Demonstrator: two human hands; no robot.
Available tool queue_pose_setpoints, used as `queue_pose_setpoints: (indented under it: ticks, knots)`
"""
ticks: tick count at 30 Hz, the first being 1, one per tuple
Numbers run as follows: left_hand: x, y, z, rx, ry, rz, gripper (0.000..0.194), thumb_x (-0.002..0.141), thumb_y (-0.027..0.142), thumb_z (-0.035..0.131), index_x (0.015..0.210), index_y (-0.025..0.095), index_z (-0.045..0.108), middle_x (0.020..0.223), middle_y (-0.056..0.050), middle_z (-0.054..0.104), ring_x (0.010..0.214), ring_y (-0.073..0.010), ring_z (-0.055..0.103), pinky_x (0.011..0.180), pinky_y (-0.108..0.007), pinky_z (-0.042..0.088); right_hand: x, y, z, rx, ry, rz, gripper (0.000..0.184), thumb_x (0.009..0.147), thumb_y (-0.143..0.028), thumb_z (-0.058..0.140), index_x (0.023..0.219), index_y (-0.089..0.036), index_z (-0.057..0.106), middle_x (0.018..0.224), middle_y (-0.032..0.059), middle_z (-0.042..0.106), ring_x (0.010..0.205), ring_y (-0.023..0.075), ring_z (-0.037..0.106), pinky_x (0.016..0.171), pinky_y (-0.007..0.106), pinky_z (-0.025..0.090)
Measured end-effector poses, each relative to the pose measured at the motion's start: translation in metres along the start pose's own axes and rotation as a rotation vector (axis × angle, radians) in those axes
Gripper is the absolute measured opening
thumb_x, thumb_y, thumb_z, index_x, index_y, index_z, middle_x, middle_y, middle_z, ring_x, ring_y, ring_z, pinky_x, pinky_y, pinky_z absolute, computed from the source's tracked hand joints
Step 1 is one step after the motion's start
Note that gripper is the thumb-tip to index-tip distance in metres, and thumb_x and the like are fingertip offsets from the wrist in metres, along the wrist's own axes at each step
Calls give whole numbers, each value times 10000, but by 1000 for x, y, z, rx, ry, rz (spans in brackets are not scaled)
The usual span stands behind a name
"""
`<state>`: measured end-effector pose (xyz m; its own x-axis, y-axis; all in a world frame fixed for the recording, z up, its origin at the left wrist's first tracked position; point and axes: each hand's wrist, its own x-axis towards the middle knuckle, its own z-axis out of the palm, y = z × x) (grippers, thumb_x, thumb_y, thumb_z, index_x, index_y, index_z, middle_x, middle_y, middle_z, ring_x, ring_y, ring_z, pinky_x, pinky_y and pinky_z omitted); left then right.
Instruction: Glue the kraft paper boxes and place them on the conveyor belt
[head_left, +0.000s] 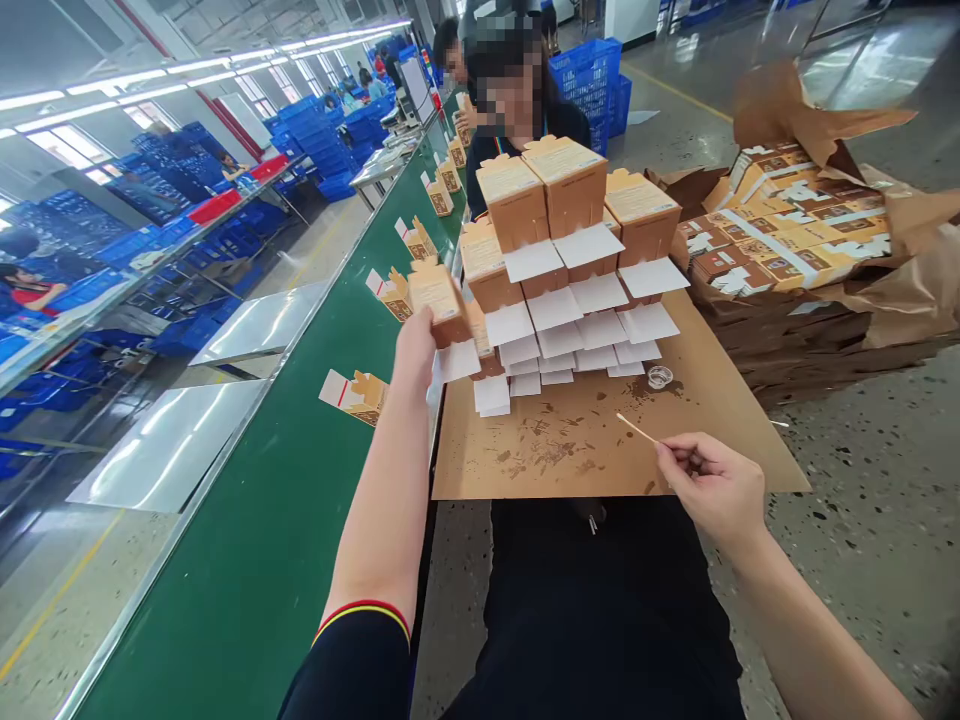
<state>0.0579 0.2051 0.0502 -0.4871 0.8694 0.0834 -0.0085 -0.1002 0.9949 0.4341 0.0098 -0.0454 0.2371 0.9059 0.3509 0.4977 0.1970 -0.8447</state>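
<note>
My left hand (415, 345) reaches forward and grips a small brown carton (439, 300) by its near side; most of the fingers are hidden behind it. The carton's white flap (458, 361) hangs out toward me. Beside it, a stacked pile of similar cartons (574, 190) stands with white flaps sticking out in rows. My right hand (712, 480) pinches a thin cotton swab (636, 428) between thumb and fingertips, its pale tip over the brown cardboard sheet (555, 465). A small clear ring-like coil (659, 377) lies on the cardboard near a dark wet stain.
Open cartons (360, 397) stand along the green conveyor belt (247, 540) on the left. A co-worker (525, 100) sits beyond the pile. To the right, a paper-wrapped stack of flat cartons (810, 230) rises beside the cardboard. Blue crates (585, 85) stand behind.
</note>
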Motion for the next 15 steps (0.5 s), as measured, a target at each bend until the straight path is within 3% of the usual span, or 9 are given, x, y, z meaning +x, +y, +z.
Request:
queue_pose_setpoints:
  ticks: [3,6,9,11,15]
  knots:
    - [-28,16,-35,-82,17,12,368,872,446,813,1131,189,766,1239,-128,819,1356,-354,725,1151,-494,609,18,11,-14,-81,45,26,279,932,-479,735,797,-236,761,677,45,740,566,192,674,578,312,604]
    - [-78,14,-67,-245,-135,15,534,761,421,871,1249,220,785,1395,-136,792,1466,-395,668,1183,-533,602,46,20,-31,-251,42,70,202,901,-394,718,792,-226,749,698,53,734,604,193,680,670,326,597]
    - [-135,-17,-84,-269,-203,-126,711,681,371,971,1359,271,783,1519,-130,750,1504,-438,638,1204,-593,593,78,18,-39,-434,-81,99,85,856,-228,714,771,-220,720,712,59,731,654,190,679,726,321,555]
    - [-166,-48,-87,-250,-197,-217,771,695,374,1013,1417,294,757,1568,-127,724,1517,-425,633,1235,-582,571,97,12,-35,-552,-198,101,135,838,-146,706,731,-224,681,717,58,732,683,200,679,720,318,519]
    - [-197,-95,-81,-175,-173,-197,885,727,407,1055,1513,316,658,1595,-138,695,1526,-374,636,1261,-524,546,122,2,-21,-741,-386,104,252,865,-75,689,680,-228,613,714,61,730,700,217,665,693,325,448]
